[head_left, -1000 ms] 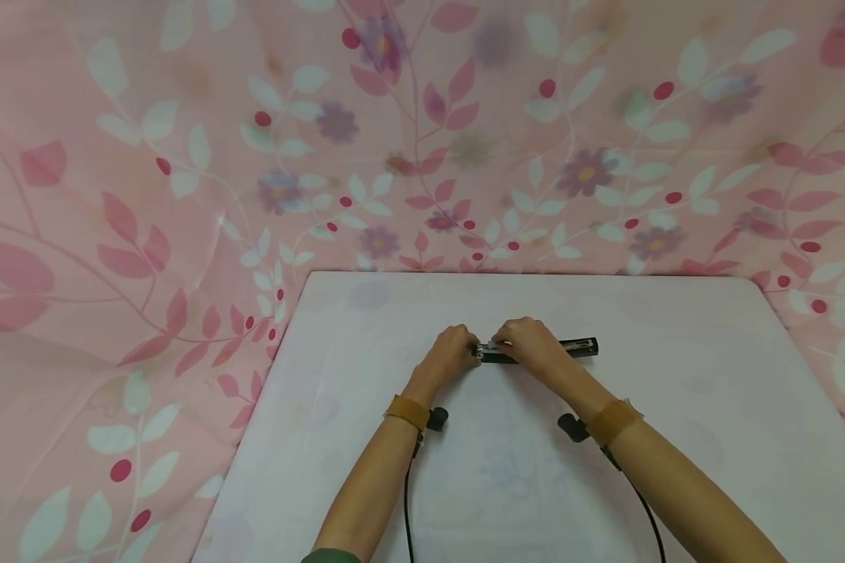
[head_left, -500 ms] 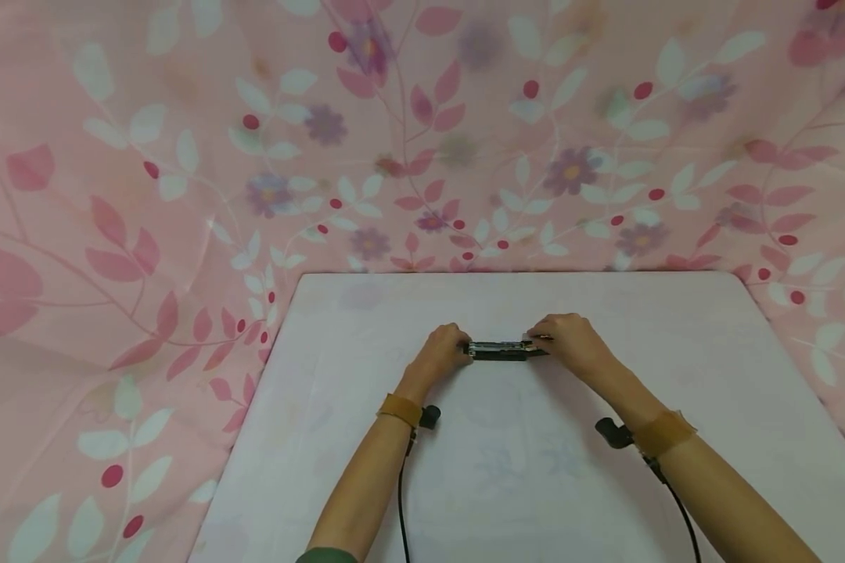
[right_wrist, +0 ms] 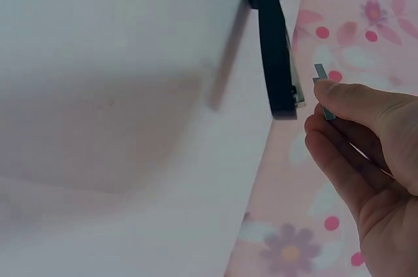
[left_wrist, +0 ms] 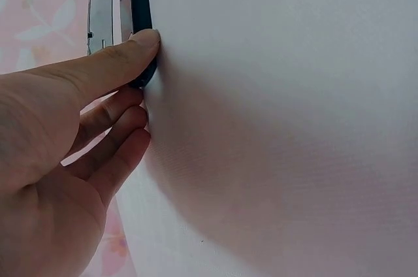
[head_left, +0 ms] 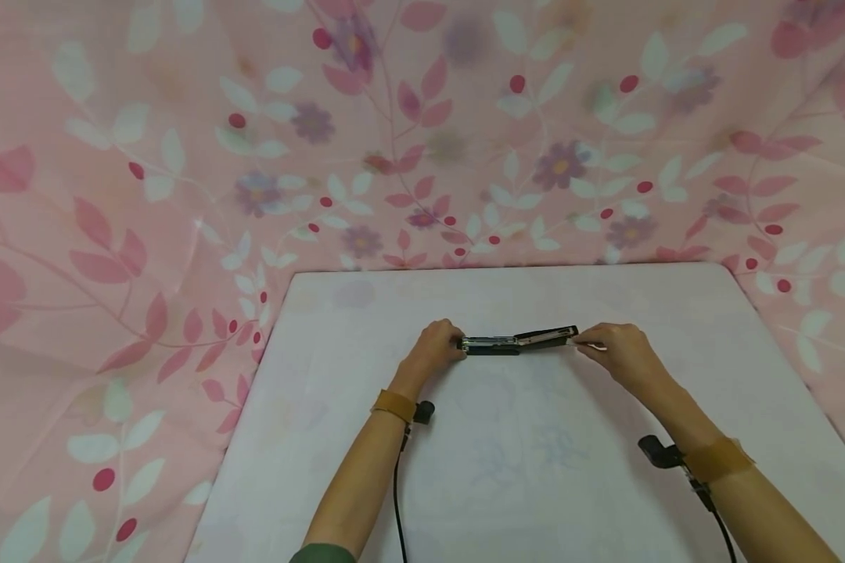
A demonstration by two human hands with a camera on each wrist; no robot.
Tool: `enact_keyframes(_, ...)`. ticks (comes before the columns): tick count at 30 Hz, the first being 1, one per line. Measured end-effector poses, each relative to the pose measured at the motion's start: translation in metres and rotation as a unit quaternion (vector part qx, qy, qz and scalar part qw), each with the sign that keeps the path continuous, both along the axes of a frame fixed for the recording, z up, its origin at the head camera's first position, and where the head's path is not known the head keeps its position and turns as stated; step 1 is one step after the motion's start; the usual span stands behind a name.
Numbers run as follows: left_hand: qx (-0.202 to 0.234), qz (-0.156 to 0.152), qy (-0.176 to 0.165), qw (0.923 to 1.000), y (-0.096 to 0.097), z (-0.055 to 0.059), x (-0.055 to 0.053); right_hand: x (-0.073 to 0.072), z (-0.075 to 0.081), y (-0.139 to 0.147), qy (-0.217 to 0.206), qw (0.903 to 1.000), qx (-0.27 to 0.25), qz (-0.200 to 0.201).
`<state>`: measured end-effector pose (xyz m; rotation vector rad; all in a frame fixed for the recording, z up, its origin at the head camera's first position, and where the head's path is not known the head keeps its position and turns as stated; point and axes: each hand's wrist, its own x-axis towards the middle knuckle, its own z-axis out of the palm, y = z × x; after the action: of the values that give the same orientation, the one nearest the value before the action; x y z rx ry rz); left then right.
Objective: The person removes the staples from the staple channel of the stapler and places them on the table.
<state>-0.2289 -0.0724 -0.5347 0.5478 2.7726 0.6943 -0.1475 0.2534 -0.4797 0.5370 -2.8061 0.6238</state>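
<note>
A black stapler (head_left: 545, 337), swung wide so its two arms lie almost end to end, stretches across the far part of the white table. My left hand (head_left: 433, 346) pinches its left end; in the left wrist view the thumb presses on the black base (left_wrist: 140, 9), with the fingers behind. Just off the stapler's right end, my right hand (head_left: 623, 353) pinches a small grey strip of staples (right_wrist: 319, 70) between thumb and fingers. In the right wrist view the strip is apart from the raised black arm (right_wrist: 277, 61), which casts a shadow on the table.
The white-covered table (head_left: 521, 469) has its far edge just beyond the stapler. A pink floral cloth (head_left: 422, 141) hangs behind and at the sides. Each wrist wears a strapped camera with a black cable (head_left: 398, 500) trailing toward the near edge.
My right hand has slid right along the stapler and off its right end, carrying the strip. The stapler's right arm, covered before, now shows. My left hand keeps its grip.
</note>
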Motion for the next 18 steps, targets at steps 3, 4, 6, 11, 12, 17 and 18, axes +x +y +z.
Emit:
enact_keyframes(3, 0.001, 0.004, -0.001, 1.0000, -0.002, 0.001, 0.000, 0.003, -0.002, 0.002, -0.013, 0.9999, -0.002, -0.003)
enact_keyframes(4, 0.001, 0.006, -0.003, 1.0000, -0.002, 0.001, 0.000, 0.004, -0.004, 0.003, -0.016, 0.9999, -0.003, -0.004)
enact_keyframes(6, 0.000, 0.008, -0.005, 1.0000, -0.002, 0.001, -0.001, 0.005, -0.009, 0.005, -0.019, 0.9998, -0.007, -0.003)
enact_keyframes(11, 0.003, 0.005, -0.003, 1.0000, -0.001, -0.002, -0.004, 0.008, -0.028, 0.011, -0.035, 0.9993, -0.014, -0.008)
enact_keyframes(12, 0.004, 0.003, -0.002, 1.0000, -0.001, -0.003, -0.004, 0.009, -0.031, 0.012, -0.042, 0.9990, -0.014, -0.011)
enact_keyframes(17, 0.006, 0.005, -0.007, 0.9999, 0.001, -0.003, -0.004, 0.013, -0.043, 0.015, -0.061, 0.9978, -0.016, -0.019)
enact_keyframes(18, 0.006, 0.006, -0.009, 0.9999, 0.000, -0.002, -0.003, 0.013, -0.045, 0.015, -0.060, 0.9979, -0.017, -0.019)
